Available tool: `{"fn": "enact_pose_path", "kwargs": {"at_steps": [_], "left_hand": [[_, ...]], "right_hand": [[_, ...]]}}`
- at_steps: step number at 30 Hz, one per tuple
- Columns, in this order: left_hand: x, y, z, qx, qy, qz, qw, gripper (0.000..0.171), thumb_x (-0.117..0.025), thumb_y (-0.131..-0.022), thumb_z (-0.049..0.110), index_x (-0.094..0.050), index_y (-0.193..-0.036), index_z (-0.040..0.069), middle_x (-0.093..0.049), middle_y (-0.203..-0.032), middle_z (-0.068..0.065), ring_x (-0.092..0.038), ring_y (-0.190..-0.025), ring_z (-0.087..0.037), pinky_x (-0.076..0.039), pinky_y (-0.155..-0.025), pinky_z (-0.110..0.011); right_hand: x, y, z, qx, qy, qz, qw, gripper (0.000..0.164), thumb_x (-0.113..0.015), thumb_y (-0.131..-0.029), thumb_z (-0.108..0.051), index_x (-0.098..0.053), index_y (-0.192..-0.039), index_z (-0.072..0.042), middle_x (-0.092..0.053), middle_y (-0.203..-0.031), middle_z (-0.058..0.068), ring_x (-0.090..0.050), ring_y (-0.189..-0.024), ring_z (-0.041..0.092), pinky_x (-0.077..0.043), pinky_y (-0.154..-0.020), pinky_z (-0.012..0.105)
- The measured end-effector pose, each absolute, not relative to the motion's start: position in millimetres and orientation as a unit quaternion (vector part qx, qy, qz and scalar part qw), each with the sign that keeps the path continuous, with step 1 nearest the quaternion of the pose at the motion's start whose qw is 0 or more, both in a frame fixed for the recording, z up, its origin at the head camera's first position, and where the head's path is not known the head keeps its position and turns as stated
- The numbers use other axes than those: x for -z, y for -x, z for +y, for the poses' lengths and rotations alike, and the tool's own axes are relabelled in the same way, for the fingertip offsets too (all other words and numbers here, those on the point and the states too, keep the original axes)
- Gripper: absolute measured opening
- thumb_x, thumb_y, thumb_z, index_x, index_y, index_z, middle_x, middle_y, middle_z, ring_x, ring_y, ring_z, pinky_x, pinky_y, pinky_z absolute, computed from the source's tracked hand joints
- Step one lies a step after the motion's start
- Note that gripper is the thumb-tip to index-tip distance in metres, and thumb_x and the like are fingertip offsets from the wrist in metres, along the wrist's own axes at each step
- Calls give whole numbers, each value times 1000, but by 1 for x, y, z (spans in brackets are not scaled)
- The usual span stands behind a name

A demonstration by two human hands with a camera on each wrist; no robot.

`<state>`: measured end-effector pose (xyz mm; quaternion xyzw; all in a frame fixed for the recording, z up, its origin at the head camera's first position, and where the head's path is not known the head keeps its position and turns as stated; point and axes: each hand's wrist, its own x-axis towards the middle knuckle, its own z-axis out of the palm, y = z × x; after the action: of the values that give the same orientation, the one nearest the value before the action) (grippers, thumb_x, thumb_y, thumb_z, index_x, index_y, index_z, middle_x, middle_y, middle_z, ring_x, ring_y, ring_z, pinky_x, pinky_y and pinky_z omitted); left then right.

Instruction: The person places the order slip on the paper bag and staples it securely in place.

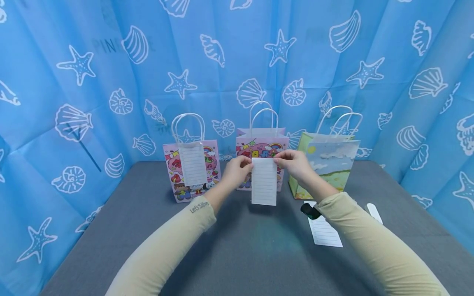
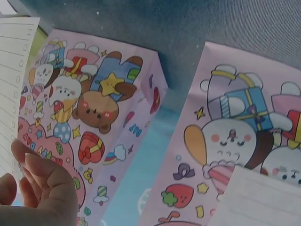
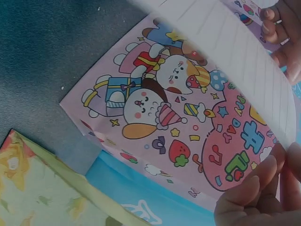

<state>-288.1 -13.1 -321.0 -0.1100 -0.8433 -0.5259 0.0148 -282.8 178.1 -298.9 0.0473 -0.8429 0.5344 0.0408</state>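
A white lined paper slip (image 1: pixel 264 183) hangs upright in front of the middle pink gift bag (image 1: pixel 263 149), covering part of its cartoon print. My left hand (image 1: pixel 237 169) pinches the slip's upper left corner between thumb and fingers. At the upper right corner, my right hand (image 1: pixel 294 163) pinches it the same way. In the right wrist view, the slip (image 3: pixel 235 56) slants across the bag's front (image 3: pixel 183 113), curving a little. The left wrist view shows only one edge of the slip (image 2: pixel 11 84) beside my fingers.
On the left stands another pink gift bag (image 1: pixel 175 174), a lined slip (image 1: pixel 193 164) against its front. A green landscape gift bag (image 1: pixel 329 158) stands right. Another slip (image 1: pixel 327 234) lies on the grey table (image 1: pixel 244 255), near a dark glossy object (image 1: pixel 310 211) and a white rounded object (image 1: pixel 375 213).
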Motion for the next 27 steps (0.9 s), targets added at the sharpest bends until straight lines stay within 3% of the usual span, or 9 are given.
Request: {"fn": "enact_pose_path", "kwargs": {"at_steps": [3,6,10,17,27], "left_hand": [[315,288,-12,533,111,-839,21,22,-54,-101,17,-62,-116,1,-63,-105,-13,-62,-84,-24,-56,-72,-38],[310,289,-11,523,113,-844,34,23,-54,-101,19,-63,-114,3,-63,-105,-11,-60,-87,-22,-55,-72,-36],[305,290,-11,511,114,-850,56,23,-54,-102,21,-66,-112,5,-64,-100,-9,-57,-79,-20,-52,-64,-29],[297,293,-10,487,122,-859,102,21,-57,-100,22,-70,-107,7,-67,-98,-6,-59,-85,-18,-49,-73,-31],[288,300,-10,462,111,-872,114,18,-58,-99,22,-70,-106,10,-67,-96,-3,-59,-80,-16,-48,-68,-30]], "right_hand": [[296,284,177,-535,-54,-842,47,22,-56,-100,-13,-61,-108,7,-60,-100,13,-54,-93,24,-45,-91,45],[294,286,176,-536,-59,-841,48,22,-56,-100,-13,-62,-107,7,-60,-99,12,-54,-90,22,-45,-91,47],[292,287,175,-541,-69,-837,48,23,-55,-100,-12,-61,-109,8,-59,-103,14,-56,-94,23,-45,-95,49],[289,288,175,-534,-71,-839,71,23,-56,-99,-10,-62,-109,10,-60,-102,16,-55,-93,24,-46,-91,47],[287,297,171,-522,-74,-842,113,21,-58,-98,-10,-65,-107,8,-61,-102,17,-53,-89,21,-47,-83,40]]}}
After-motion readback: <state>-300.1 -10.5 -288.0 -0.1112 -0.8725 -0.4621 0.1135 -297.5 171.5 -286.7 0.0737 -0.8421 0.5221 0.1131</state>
